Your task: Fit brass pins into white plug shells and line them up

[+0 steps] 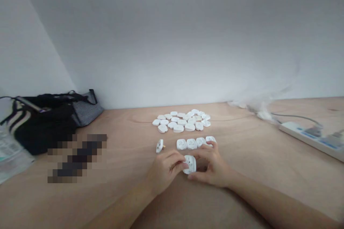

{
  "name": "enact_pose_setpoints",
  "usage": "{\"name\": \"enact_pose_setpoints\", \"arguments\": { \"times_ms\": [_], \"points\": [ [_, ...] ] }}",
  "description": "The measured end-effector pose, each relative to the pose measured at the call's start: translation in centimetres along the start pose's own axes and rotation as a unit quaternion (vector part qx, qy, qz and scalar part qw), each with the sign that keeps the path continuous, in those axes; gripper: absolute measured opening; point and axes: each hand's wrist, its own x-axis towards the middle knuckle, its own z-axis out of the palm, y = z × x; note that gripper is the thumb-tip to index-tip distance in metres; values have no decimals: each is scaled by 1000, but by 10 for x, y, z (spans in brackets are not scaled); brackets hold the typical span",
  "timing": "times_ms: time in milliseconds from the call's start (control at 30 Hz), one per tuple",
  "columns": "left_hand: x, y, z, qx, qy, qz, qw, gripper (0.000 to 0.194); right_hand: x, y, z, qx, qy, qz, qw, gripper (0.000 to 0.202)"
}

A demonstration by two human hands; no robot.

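Left hand (pixel 165 170) pinching white socket piece (pixel 190 165), six o'clock of socket row (pixel 191 144), holed face toward camera, long axis unclear; right hand (pixel 215 166) curved at three o'clock, grip unclear.

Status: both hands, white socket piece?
Left hand grips rounded-square white plastic socket piece. Right hand curled at its right side. Four similar white pieces lined up beyond.

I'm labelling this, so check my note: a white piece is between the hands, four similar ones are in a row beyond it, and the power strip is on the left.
Wrong side: the head view shows the power strip on the right. The rest stands: a white piece is between the left hand and the right hand, with four similar ones in a row beyond it.
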Motion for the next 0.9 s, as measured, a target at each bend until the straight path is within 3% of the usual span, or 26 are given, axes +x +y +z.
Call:
{"name": "enact_pose_setpoints", "arguments": {
  "times_ms": [100,233,300,667,900],
  "points": [
    [2,-1,-13,26,-12,-45,999,15,-1,2,0,-5,11,14,1000,44],
    [1,-6,-22,72,-129,-96,984,9,-1,7,1,-11,29,34,999,42],
    [-1,-9,-20,87,-152,-112,978,5,-1,8,2,-12,33,35,999,42],
    [-5,-11,-10,100,-100,-98,985,13,-2,6,1,-2,26,25,999,42],
    [0,-1,-13,18,-15,-114,993,11,-2,5,0,9,13,22,1000,43]
  ]
}}
